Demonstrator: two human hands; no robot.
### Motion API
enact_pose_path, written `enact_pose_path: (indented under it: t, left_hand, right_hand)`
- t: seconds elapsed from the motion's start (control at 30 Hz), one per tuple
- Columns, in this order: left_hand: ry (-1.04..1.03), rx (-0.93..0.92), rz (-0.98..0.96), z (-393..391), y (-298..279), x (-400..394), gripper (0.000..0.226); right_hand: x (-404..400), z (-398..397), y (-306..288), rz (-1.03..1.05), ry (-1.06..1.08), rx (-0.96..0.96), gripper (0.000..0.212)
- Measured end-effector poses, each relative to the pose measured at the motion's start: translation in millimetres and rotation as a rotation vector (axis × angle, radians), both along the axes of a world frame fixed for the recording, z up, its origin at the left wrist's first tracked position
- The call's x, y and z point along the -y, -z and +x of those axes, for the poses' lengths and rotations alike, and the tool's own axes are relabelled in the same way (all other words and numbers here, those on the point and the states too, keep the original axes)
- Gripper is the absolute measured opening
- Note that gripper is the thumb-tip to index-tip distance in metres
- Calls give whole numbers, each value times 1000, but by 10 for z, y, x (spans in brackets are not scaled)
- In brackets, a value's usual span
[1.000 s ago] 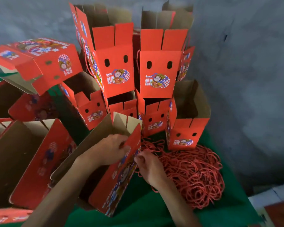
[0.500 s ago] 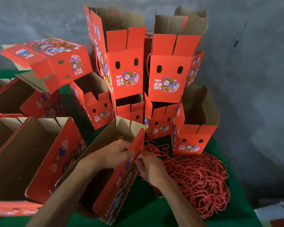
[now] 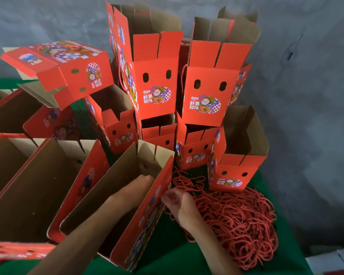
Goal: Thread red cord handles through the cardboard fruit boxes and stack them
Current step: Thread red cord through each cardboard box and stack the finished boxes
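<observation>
An open red cardboard fruit box (image 3: 147, 221) lies tilted in front of me on the green cloth. My left hand (image 3: 135, 187) reaches inside it against the red side panel, and that panel hides its fingertips. Outside the same panel, my right hand (image 3: 179, 203) pinches a red cord with curled fingers at the panel's face. A loose pile of red cords (image 3: 236, 221) lies just right of that hand. Behind stand stacked boxes (image 3: 157, 90) with cord handles, open flaps up.
Several open boxes (image 3: 28, 185) lie on their sides at the left. One closed box (image 3: 68, 70) sits tilted on top at the back left. A low box (image 3: 234, 171) stands beside the cord pile. A grey wall (image 3: 306, 96) closes off the back and right.
My left hand has left the panel's top edge and gone down inside the box. My right hand stays at the outer face with the cord. The view has shifted closer.
</observation>
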State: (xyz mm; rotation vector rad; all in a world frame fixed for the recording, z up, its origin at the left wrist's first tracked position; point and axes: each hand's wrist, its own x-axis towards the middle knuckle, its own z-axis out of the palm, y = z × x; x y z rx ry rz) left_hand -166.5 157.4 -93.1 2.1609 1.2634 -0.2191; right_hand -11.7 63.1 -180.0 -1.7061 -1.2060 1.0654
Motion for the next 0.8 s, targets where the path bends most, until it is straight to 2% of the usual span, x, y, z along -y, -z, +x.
enact_pose_path:
  t: [0.07,0.17,0.23,0.3,0.37,0.43,0.53,0.67,0.73,0.8]
  left_hand:
    - [68,6,-19,25,-20,24,23]
    - [88,49,-128,-7,-7,16,29]
    - [64,-5,-100,-47,-9,-17,31]
    - [2,-26,-43,-81,-24,-52,23]
    - [-102,7,21,-93,-83,-54,9]
    - [-201,81,43,-101,-161,-31,18]
    - [-370,285,-247,-140,-372,120,45]
    - [-276,418,-439,-316,-565,339,71]
    - [-220,452,-494,-398,-585,412,72]
    - [-187,431,-526,-445,-539,457,62]
  right_hand:
    - [75,52,113,-49,-45,-32,8]
    - [236,195,392,-206,-161,238,22]
    - [355,299,497,-294,-183,420,27]
    - [401,368,443,-303,-167,468,29]
    - [398,380,252,-254,-126,331,29]
    - [364,359,-31,-160,-62,40,26]
    - [285,324,-412,53,5,-292,22]
    - [250,339,-566,190,120,-651,22]
    - [250,361,-485,154,189,-669,21]
    - [261,386,-304,42,268,-504,19]
